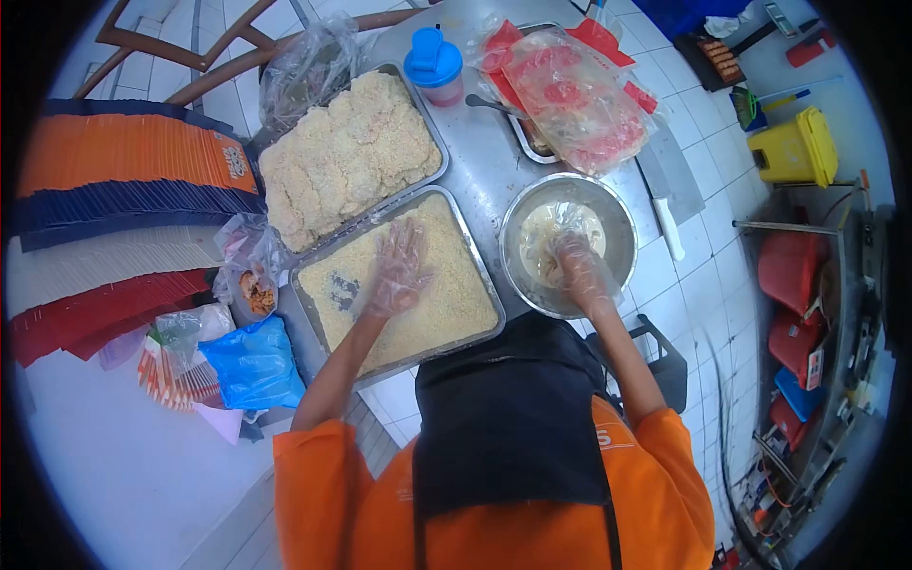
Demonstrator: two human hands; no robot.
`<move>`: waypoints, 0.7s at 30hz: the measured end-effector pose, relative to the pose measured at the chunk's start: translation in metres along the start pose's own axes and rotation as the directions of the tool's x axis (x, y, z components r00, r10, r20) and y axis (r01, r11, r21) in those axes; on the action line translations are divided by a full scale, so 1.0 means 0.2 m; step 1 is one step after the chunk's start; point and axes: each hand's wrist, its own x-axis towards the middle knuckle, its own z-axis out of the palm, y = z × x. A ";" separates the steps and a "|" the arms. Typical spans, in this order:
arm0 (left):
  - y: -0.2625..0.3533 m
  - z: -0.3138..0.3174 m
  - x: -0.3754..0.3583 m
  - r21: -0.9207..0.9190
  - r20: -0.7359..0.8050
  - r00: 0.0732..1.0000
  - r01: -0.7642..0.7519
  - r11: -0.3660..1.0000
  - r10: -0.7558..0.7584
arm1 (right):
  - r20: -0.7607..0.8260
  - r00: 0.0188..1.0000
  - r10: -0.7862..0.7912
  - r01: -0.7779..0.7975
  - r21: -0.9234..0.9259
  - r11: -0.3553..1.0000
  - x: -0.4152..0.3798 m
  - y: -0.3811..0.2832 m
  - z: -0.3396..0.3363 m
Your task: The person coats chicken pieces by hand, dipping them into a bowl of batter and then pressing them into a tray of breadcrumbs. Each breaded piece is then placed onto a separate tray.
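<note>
My left hand (399, 271), in a clear plastic glove, lies with its fingers stretched out on the pale crumbs in a metal tray (489, 285). Behind that tray, a second tray (434, 114) is heaped with crumb-coated pieces (347, 152). My right hand (575, 266), also gloved, reaches into a steel bowl (622, 209) of creamy batter (541, 228). Its fingers are bent together at the batter, and what they hold, if anything, is hidden.
A blue-lidded cup (434, 71) stands behind the trays. Plastic packaging (570, 90) covers a small tray behind the bowl. A white-handled knife (668, 228) lies to the right. Stacked folded cartons (133, 161) and a blue bag (252, 366) are at the left.
</note>
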 end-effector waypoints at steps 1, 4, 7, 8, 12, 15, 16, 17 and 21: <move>0.00 -0.02 0.01 0.007 -0.010 1.000 -0.001 1.000 0.001 | -0.011 1.000 -0.003 0.003 -0.003 1.000 0.01 -0.02 -0.02; 0.00 -0.07 0.01 0.081 -0.061 0.995 -0.070 0.994 0.075 | 0.177 0.983 0.056 -0.025 -0.171 0.985 0.02 -0.06 -0.03; 0.03 -0.08 0.02 0.137 0.003 0.993 -0.117 0.984 0.118 | 0.133 0.991 -0.016 0.044 -0.209 0.977 0.03 -0.05 -0.02; 0.03 -0.06 0.02 0.110 -0.020 0.995 -0.096 0.989 0.099 | 0.159 0.987 -0.004 0.033 -0.176 0.984 0.03 -0.05 -0.02; 0.03 -0.05 0.02 0.080 -0.057 0.995 -0.081 0.994 0.085 | 0.234 0.969 0.079 -0.069 -0.050 0.996 0.03 -0.01 0.01; 0.02 -0.02 0.03 0.055 -0.141 0.988 -0.050 0.997 0.057 | 0.295 0.929 0.226 -0.268 0.111 0.957 0.06 0.04 -0.05; 0.01 0.00 0.03 0.062 -0.146 0.987 -0.054 0.997 0.062 | 0.285 0.931 0.228 -0.268 0.111 0.957 0.08 0.05 -0.09; 0.01 0.01 0.03 0.107 -0.167 0.985 -0.016 0.994 0.033 | 0.337 0.902 0.269 -0.362 0.255 0.896 0.09 0.08 -0.13; -0.01 0.09 0.01 -0.082 -0.286 0.957 0.031 0.996 -0.054 | 0.381 0.908 0.175 -0.410 0.717 0.564 0.05 0.18 -0.26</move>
